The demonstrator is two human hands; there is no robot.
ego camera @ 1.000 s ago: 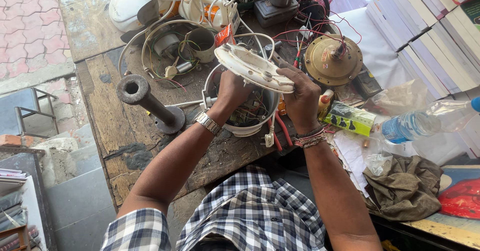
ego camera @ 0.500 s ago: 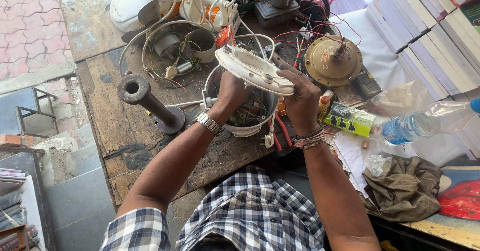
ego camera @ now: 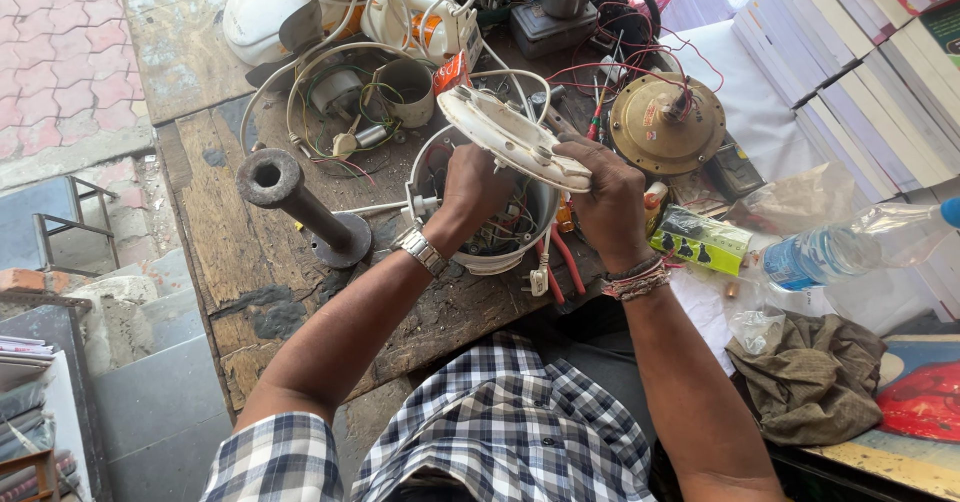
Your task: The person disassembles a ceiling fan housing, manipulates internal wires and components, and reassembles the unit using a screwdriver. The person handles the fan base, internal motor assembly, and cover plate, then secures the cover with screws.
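Note:
A round white appliance lid is held tilted above a white bowl-shaped housing full of coloured wires. My left hand, with a metal watch on the wrist, reaches under the lid into the housing; what its fingers hold is hidden. My right hand, wearing thread bands at the wrist, grips the lid's near right edge. The housing stands on a worn wooden workbench.
A dark metal pipe stand stands left of the housing. A brass-coloured motor with red wires sits to the right, with a green box, a plastic bottle and a brown rag. Stacked books lie at the back right.

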